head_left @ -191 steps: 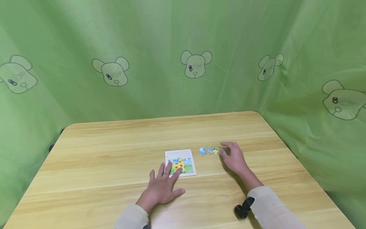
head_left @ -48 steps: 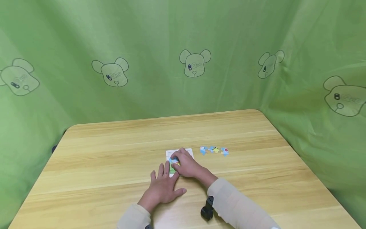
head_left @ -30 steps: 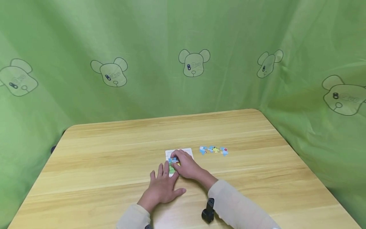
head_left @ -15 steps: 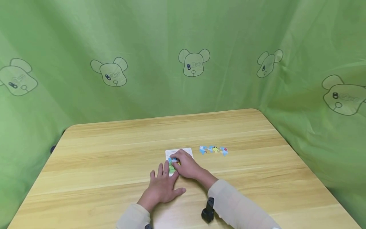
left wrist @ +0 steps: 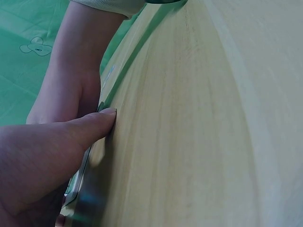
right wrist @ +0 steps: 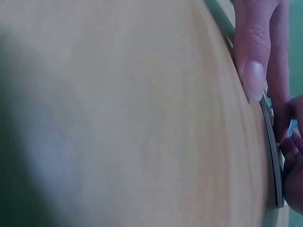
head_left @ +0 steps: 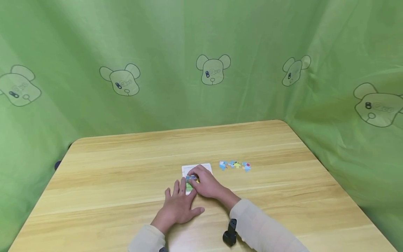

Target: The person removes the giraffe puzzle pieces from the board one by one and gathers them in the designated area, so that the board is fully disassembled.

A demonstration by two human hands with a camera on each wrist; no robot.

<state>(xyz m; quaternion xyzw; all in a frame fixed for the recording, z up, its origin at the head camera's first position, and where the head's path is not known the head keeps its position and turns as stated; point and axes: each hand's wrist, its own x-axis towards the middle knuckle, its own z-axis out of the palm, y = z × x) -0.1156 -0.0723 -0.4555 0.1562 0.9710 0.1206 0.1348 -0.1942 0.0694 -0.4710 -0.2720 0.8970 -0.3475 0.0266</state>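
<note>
A white-framed puzzle tray (head_left: 206, 165) with a partly covered giraffe picture lies on the table. My left hand (head_left: 177, 206) rests flat with spread fingers, its index and middle fingertips along the tray's left and near side. Over the picture my right hand (head_left: 204, 183) curls down and pinches a small blue puzzle piece (head_left: 191, 177) between thumb and fingers, within the tray's upper left part. Low views give the tray's edge (right wrist: 274, 156) between the left thumb and the right hand's knuckles (right wrist: 296, 189). Most of the giraffe is hidden by the right hand.
To the tray's right lie three loose puzzle pieces: a blue and white one (head_left: 223, 165), a blue and yellow one (head_left: 236, 164) and a blue one with a red spot (head_left: 247, 166). A green curtain (head_left: 157, 105) borders the wooden table (head_left: 126, 168).
Earlier my right hand was at the loose pieces; it has since moved left onto the tray with a blue piece. In the last second it shifts only slightly there. My left hand stays put.
</note>
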